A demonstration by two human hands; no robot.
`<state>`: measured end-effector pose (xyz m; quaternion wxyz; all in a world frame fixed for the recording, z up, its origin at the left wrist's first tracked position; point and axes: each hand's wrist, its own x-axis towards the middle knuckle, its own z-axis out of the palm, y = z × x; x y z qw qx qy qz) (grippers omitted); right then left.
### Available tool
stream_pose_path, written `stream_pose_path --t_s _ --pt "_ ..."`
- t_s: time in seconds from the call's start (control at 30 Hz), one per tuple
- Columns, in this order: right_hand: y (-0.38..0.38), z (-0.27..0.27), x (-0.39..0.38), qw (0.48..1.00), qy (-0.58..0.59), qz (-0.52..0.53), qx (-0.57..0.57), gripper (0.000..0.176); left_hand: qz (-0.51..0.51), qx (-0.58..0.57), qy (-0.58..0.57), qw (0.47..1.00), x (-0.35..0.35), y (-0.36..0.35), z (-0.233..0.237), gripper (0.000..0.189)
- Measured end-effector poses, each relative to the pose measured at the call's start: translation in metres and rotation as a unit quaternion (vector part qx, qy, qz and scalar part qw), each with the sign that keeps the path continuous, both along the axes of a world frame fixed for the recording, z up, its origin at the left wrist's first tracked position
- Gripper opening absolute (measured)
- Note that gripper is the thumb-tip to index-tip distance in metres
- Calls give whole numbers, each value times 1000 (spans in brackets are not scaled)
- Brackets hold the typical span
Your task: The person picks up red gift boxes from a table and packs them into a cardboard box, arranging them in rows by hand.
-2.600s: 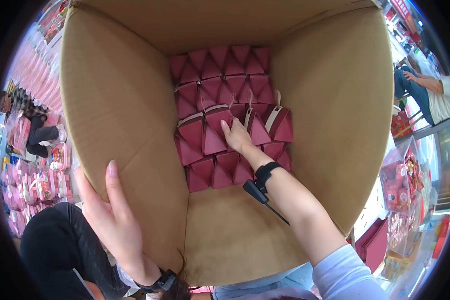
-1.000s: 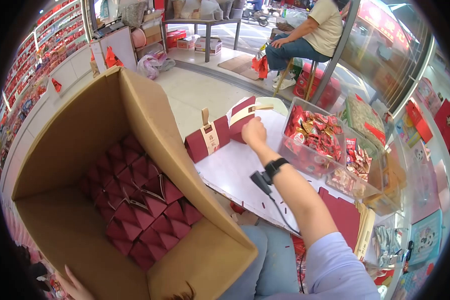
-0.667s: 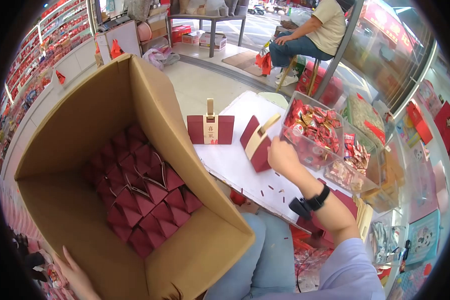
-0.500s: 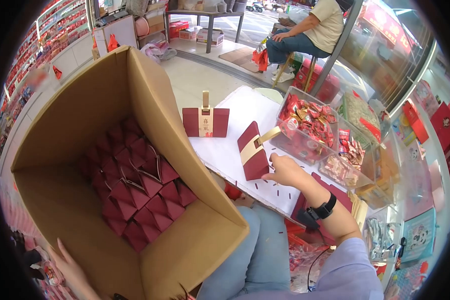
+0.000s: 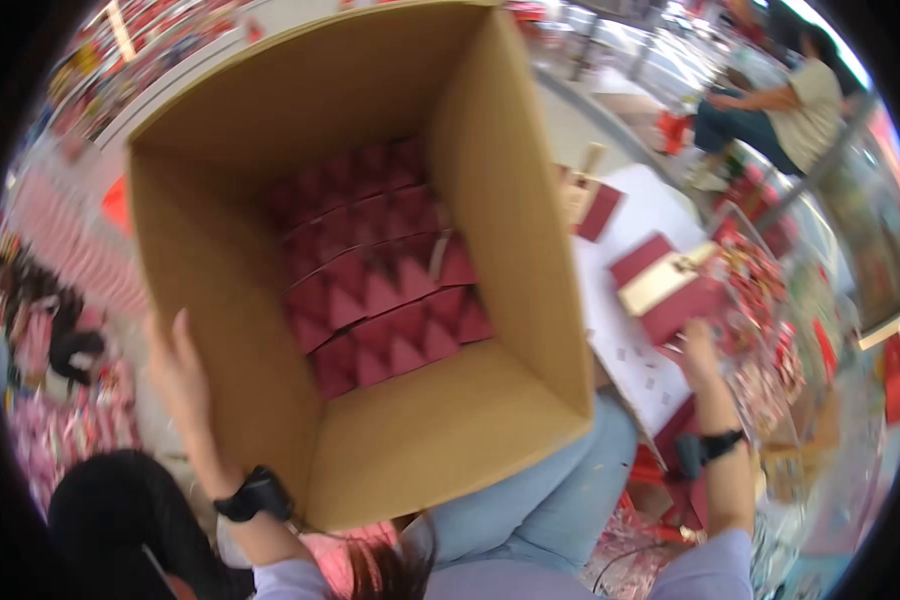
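A large open cardboard box (image 5: pixel 450 410) tilts across the middle of the head view, with rows of dark red folded gift boxes (image 5: pixel 380 295) inside it. My left hand (image 5: pixel 180 375) is at the box's left edge, its fingers blurred but seemingly around the wall. On the right, my right hand (image 5: pixel 698 355) holds the lower corner of a dark red gift box (image 5: pixel 670 300) with a cream band and a cream handle. Another banded gift box (image 5: pixel 595 205) stands at the back of the white tabletop (image 5: pixel 610 300), partly hidden by the cardboard box.
Clear tubs of wrapped sweets (image 5: pixel 755 275) stand to the right. Small dark bits are scattered on the white tabletop. A seated person (image 5: pixel 780 100) is at the upper right. Shelves of red goods (image 5: pixel 170 45) line the upper left, and a black seat-like shape (image 5: pixel 135 520) is at lower left.
The view has swung left, so the cardboard box appears further right and more upright. My right hand has moved onto the gift box, which is now turned and more tilted. My left hand is higher along the box edge.
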<state>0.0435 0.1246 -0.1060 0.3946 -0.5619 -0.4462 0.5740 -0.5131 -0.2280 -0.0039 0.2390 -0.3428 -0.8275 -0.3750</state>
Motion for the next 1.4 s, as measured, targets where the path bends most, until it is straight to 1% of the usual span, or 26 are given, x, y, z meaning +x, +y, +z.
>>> stream_pose_path --t_s 0.07,0.1,0.17,0.2,0.27,0.3,0.33,0.37,0.43,0.5,0.53,0.6,0.63,0.7,0.77,0.8,0.83,0.87,0.9,0.97,1.0,1.07,1.1,1.17,1.23,1.4 --pt "-2 13 15 993 90 81 6 27 16 12 0 1000 8 5 4 27" --pt "-2 19 17 987 120 102 32 28 51 12 -61 997 11 7 7 23" --pt "-12 53 5 966 244 68 49 34 68 1 -99 993 19 9 15 21" --pt "-11 61 14 962 258 62 60 38 79 -2 -99 992 18 9 14 21" --pt "-12 75 23 956 269 70 96 45 52 -5 -22 998 12 6 8 24" --pt "-20 93 9 952 267 80 125 48 64 -9 -17 998 11 6 7 24" --pt "-28 107 -9 928 342 117 88 51 60 -13 0 998 9 6 6 26" --pt "-33 113 -21 924 377 -9 62 52 53 -18 15 998 8 5 4 29" --pt "-52 120 -47 948 306 91 21 48 67 -39 21 997 6 3 3 33" --pt "-63 121 -77 944 281 175 0 42 51 -32 -8 998 7 3 2 35" --pt "-72 125 -108 965 223 141 6 37 50 -31 -14 998 7 3 2 35" --pt "-82 136 -158 961 177 205 63 32 51 -32 -18 998 8 4 3 36" --pt "-92 155 -195 950 107 277 98 32 48 -30 -23 998 8 5 3 36" --pt "-96 171 -251 936 24 334 109 30 45 -21 -19 999 8 4 3 35" --pt "-85 165 -289 913 -68 347 203 28 57 -34 -63 996 14 4 12 34" --pt "-77 161 -309 889 -125 353 264 28 73 -44 -100 991 16 4 13 32" --pt "-64 150 -327 861 -135 365 327 27 81 -52 -108 989 15 2 9 32" --pt "-56 146 -346 826 -177 377 380 26 77 -51 -59 994 12 1 5 32" --pt "-46 140 -366 825 -175 384 376 26 71 -47 -9 996 9 1 3 32" --pt "-31 125 -398 654 -236 394 601 20 71 -43 -29 996 12 3 6 31" --pt "-30 121 -408 654 -234 398 599 20 65 -35 -45 996 13 2 8 31" --pt "-28 117 -426 434 -304 391 753 14 70 -37 -43 996 13 1 8 30" --pt "-25 110 -434 369 -316 384 785 10 70 -36 -38 996 14 3 7 29" --pt "-15 91 -445 303 -331 396 801 9 46 -8 -33 998 14 5 8 31" --pt "1 67 -457 224 -303 378 845 4 19 17 -26 999 14 4 8 33" --pt "3 25 -470 146 -297 428 841 6 20 31 -64 997 21 7 13 25"
